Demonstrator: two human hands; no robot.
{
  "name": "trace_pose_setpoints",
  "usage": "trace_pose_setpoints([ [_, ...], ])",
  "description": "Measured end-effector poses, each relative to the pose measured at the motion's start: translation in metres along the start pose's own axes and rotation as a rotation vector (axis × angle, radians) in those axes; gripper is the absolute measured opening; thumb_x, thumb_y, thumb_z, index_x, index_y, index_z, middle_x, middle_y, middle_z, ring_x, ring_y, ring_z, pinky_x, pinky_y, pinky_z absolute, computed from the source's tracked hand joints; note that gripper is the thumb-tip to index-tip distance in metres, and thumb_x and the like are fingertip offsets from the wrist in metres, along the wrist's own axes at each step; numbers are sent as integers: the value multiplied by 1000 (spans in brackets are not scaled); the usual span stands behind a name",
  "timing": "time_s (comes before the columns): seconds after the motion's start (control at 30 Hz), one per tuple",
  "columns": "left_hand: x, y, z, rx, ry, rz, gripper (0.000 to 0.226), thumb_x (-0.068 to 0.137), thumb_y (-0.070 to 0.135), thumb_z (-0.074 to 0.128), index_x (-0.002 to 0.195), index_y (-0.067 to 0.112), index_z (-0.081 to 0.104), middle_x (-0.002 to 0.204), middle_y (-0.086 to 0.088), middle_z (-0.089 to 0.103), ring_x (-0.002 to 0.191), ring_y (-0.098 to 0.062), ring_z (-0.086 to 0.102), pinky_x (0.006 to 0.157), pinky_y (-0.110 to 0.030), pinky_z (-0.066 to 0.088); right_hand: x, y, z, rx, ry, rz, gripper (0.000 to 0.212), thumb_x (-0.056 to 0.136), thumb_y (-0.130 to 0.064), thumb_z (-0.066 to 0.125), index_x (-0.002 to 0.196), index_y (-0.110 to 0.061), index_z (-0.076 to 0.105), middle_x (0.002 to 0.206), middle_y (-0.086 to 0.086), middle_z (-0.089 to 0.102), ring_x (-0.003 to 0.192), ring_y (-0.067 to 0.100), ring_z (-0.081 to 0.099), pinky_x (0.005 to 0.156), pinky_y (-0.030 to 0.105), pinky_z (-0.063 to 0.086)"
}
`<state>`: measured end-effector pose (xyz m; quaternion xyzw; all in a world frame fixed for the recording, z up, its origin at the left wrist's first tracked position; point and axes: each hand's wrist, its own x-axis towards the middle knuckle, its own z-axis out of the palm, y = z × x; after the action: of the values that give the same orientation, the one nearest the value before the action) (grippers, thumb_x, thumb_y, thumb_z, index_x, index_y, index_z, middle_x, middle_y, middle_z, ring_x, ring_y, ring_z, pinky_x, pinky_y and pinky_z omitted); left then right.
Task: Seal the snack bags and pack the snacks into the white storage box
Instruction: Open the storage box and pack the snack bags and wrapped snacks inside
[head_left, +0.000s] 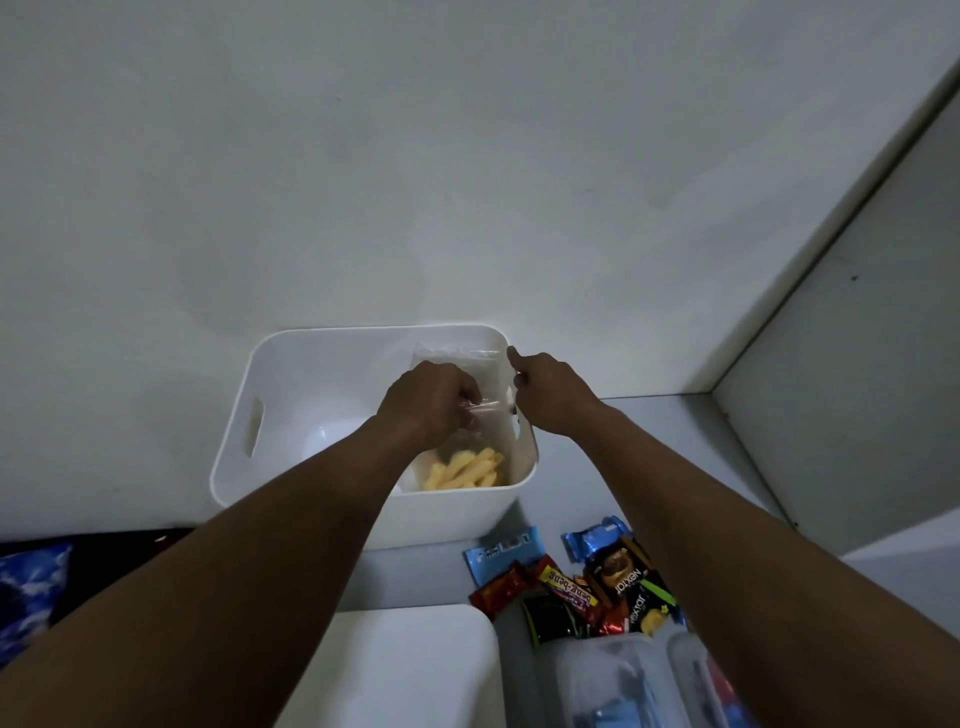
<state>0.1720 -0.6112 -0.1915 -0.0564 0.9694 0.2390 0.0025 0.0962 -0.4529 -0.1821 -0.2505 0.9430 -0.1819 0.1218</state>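
Note:
The white storage box (291, 364) stands open against the wall, a slot handle in its left side. Inside its right half hangs a clear plastic bag (467, 364) with yellow stick snacks (465, 470) at the bottom. My left hand (428, 397) pinches the bag's top edge over the box. Just right of the box rim, my right hand (545, 387) grips the other end of that edge. Wrapped snacks (576, 587) in red, blue, black and purple wrappers lie on the table in front of the box.
A white lid or second white box (405, 670) sits at the near edge. Two clear plastic containers (623, 686) stand at the bottom right. A grey cabinet panel (857, 338) closes the right side. Blue patterned fabric (31, 587) shows at the lower left.

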Motion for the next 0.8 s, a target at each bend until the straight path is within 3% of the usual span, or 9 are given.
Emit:
trace_pose_setpoints([
  [0.3, -11, -3, -7, -6, 29, -31, 28, 80, 15, 77, 106, 24, 75, 105, 1, 74, 95, -21, 67, 87, -39, 54, -4, -2, -3, -63, -39, 5, 59, 98, -11, 41, 156, -14, 28, 137, 16, 53, 121, 36, 52, 87, 31, 40],
  [0.43, -16, 0, -9, 21, 46, -29, 31, 81, 16, 76, 111, 26, 73, 111, 2, 73, 100, -21, 66, 88, -38, 54, -9, -2, -5, -58, -51, 8, 51, 93, -12, 43, 144, -14, 43, 126, 15, 61, 113, 37, 57, 79, 28, 36],
  [0.67, -27, 14, -21, 77, 99, -23, 24, 87, 25, 69, 110, 29, 73, 113, 5, 72, 107, -21, 64, 89, -34, 52, -32, -10, -20, -3, -57, -2, 35, 92, -13, 43, 120, -13, 65, 119, 10, 68, 111, 33, 61, 92, 39, 51],
  [0.8, -37, 29, -27, 47, 127, -12, 24, 89, 27, 66, 112, 26, 73, 114, 3, 72, 106, -21, 64, 91, -34, 51, -48, -13, -31, -17, -22, 18, 43, 99, -18, 43, 141, -11, 51, 143, 11, 54, 130, 31, 50, 103, 38, 43],
])
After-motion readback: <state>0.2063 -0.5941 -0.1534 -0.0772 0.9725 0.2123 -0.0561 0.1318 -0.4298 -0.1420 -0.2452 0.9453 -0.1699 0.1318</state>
